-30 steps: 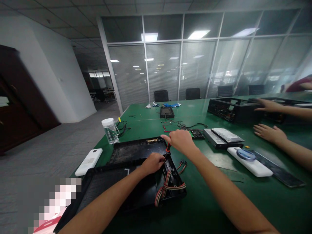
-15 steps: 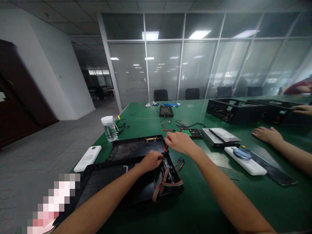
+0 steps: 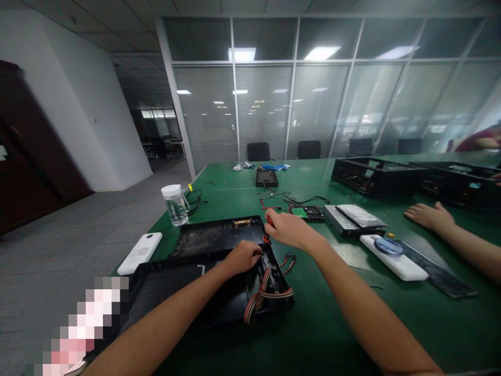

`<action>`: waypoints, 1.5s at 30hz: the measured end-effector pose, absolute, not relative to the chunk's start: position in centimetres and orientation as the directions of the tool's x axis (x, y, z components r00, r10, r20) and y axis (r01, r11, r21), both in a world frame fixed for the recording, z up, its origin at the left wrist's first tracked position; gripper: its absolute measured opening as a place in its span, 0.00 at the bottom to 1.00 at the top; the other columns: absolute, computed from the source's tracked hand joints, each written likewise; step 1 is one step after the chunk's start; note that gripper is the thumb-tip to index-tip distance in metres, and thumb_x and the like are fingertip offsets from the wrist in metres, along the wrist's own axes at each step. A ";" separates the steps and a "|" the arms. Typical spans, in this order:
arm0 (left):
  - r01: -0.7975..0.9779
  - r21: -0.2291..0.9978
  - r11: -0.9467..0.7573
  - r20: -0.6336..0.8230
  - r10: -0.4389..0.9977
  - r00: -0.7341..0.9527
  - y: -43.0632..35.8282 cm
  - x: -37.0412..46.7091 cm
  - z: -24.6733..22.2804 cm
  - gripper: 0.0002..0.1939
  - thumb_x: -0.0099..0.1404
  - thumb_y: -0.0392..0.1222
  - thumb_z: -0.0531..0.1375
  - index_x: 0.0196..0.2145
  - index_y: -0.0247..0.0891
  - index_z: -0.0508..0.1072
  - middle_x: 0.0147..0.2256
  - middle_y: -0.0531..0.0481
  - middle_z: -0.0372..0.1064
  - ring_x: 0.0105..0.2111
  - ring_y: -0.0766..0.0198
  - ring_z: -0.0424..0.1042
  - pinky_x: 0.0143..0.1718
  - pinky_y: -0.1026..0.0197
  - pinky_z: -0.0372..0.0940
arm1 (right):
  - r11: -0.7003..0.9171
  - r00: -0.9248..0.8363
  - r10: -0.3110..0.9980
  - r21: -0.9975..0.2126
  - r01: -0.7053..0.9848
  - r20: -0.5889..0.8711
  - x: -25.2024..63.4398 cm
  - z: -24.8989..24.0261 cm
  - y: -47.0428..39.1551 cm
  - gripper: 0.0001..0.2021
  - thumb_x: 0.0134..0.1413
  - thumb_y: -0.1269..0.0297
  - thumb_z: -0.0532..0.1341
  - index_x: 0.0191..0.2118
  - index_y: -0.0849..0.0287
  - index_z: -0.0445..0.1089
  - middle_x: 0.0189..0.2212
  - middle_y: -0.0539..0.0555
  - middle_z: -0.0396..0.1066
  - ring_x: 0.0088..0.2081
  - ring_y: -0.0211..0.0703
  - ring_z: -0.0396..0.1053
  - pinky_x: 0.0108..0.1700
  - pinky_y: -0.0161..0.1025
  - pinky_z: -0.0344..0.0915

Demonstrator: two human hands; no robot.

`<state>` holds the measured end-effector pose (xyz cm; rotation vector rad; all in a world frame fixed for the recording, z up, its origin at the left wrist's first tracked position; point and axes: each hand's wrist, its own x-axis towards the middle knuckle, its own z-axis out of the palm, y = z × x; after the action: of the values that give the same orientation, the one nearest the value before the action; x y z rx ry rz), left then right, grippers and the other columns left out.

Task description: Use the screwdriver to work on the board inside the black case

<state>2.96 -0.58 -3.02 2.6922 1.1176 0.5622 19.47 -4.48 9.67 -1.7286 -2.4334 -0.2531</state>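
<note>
In front of me on the green table lies a black plastic casing (image 3: 172, 282), a shallow open tray with a bundle of striped ribbon wires (image 3: 256, 303) at its right end. My right hand (image 3: 287, 227) is closed round the red-and-black handle of a screwdriver (image 3: 267, 230). The screwdriver stands nearly upright over the casing's far right corner; its tip is hidden. Beside it, my left hand (image 3: 243, 256) rests on the casing with curled fingers, their tips close to the screwdriver's lower end. What they pinch is hidden. A second black panel (image 3: 215, 236) lies just beyond.
A water bottle (image 3: 175, 204) and a white power bank (image 3: 140, 254) are on the left. To the right are a green circuit board (image 3: 300, 212), a silver-topped drive (image 3: 354, 218), a white device (image 3: 393, 257) and another person's hand (image 3: 429, 216). Black computer cases (image 3: 376, 177) stand farther back.
Both my hands stay at the casing's corner, with the screwdriver almost unmoved. At the far right, the other person's upper hand has drawn back toward the picture's edge.
</note>
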 end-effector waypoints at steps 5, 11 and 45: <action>0.642 0.299 -0.706 0.273 0.708 0.651 -0.7 2.9 -3.0 0.08 0.57 0.32 0.54 0.30 0.35 0.74 0.27 0.50 0.70 0.28 0.65 0.67 0.32 0.66 0.57 | 0.326 -0.329 0.923 0.049 0.944 0.202 19.3 9.9 -4.5 0.25 0.58 0.46 0.42 0.40 0.59 0.67 0.34 0.59 0.72 0.37 0.50 0.69 0.36 0.39 0.58; 0.641 0.306 -0.704 0.265 0.710 0.653 -0.8 2.9 -2.7 0.07 0.57 0.32 0.55 0.29 0.35 0.73 0.27 0.49 0.70 0.29 0.64 0.67 0.33 0.66 0.57 | 0.325 -0.332 0.926 0.070 0.943 0.180 19.6 9.9 -4.5 0.26 0.57 0.45 0.41 0.36 0.58 0.68 0.33 0.59 0.72 0.37 0.49 0.69 0.36 0.39 0.57; 0.613 0.279 -0.739 0.291 0.674 0.679 -0.8 2.6 -2.8 0.06 0.57 0.33 0.55 0.27 0.35 0.71 0.26 0.49 0.68 0.28 0.65 0.66 0.32 0.66 0.57 | 0.396 -0.394 0.901 0.025 0.918 0.179 20.3 9.9 -4.5 0.20 0.59 0.52 0.43 0.40 0.57 0.67 0.33 0.56 0.72 0.35 0.46 0.69 0.33 0.36 0.56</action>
<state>2.65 -0.76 -2.83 2.7308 1.0546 0.5689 20.31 -4.49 9.94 -1.6449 -2.5084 -0.1797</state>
